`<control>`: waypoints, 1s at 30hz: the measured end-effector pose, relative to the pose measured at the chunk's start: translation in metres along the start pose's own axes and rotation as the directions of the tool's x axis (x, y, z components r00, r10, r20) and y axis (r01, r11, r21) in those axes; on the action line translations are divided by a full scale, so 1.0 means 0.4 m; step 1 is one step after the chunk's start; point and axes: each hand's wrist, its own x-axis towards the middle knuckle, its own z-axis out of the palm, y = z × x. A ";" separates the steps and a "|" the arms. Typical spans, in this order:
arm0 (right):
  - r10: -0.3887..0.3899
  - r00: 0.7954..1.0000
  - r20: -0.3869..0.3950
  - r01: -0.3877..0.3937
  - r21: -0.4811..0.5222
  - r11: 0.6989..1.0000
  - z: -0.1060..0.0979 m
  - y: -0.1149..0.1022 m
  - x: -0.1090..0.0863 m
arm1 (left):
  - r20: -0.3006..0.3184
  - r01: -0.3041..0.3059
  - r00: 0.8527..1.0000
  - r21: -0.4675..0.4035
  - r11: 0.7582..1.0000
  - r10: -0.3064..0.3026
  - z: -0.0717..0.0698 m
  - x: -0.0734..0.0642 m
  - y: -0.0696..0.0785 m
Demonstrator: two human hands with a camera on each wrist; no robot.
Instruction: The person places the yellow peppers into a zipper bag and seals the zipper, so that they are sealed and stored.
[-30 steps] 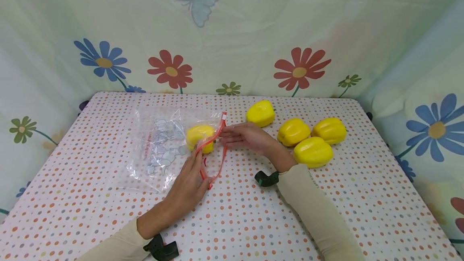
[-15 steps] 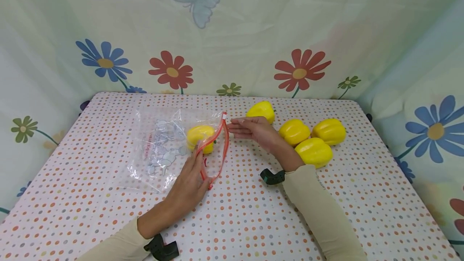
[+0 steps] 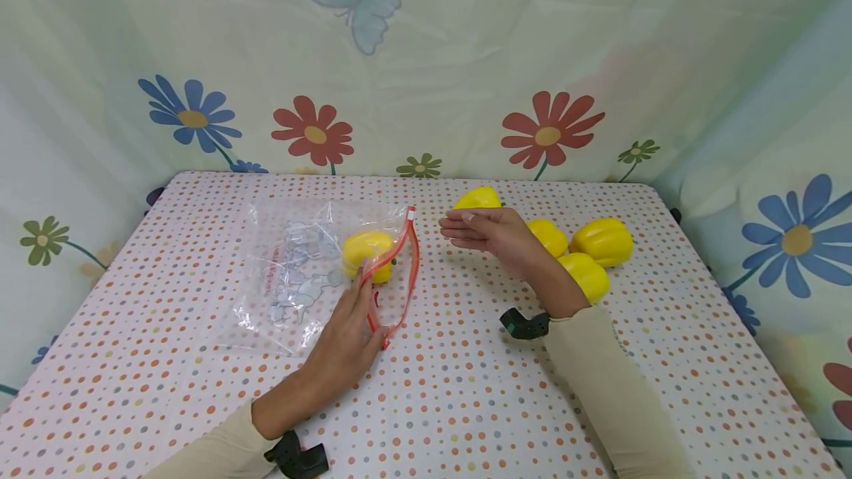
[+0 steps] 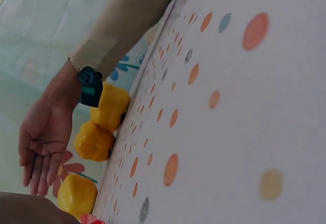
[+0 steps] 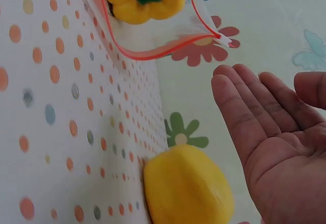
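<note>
A clear zip bag (image 3: 299, 272) with a red-edged mouth lies on the left half of the table, its mouth parted toward the right. One yellow bell pepper (image 3: 367, 253) is inside, near the opening; its green stem shows in the right wrist view. My left hand (image 3: 342, 342) holds the bag at its red rim, fingers on top and thumb by the lower corner. To the right of the mouth, my right hand (image 3: 489, 233) hovers with straight fingers, palm up and bare. Behind it stands another yellow bell pepper (image 3: 478, 198), partly covered in the head view.
Three more yellow bell peppers sit grouped at the right, including a bell pepper (image 3: 603, 242) at the far side and a nearer bell pepper (image 3: 586, 277) partly behind the right forearm. The dotted tablecloth (image 3: 452, 390) reaches a flowered curtain (image 3: 433, 80) at the back.
My right hand has drawn away from the bag's mouth toward the right, now in front of the loose peppers. The left hand, the bag and the pepper inside stay in place.
</note>
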 end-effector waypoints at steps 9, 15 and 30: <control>-0.011 0.999 -0.038 0.007 -0.091 0.996 -0.046 -0.019 -0.055 | -0.001 -0.011 1.000 -0.023 1.000 0.011 0.000 0.000 -0.006; -0.032 0.997 -0.069 0.026 -0.086 0.996 -0.090 -0.019 -0.098 | -0.006 -0.010 1.000 -0.007 1.000 0.010 0.001 0.000 -0.008; -0.122 0.979 -0.165 0.085 -0.217 0.972 -0.196 0.000 -0.228 | 0.004 0.028 1.000 -0.017 0.999 -0.027 0.004 0.000 -0.004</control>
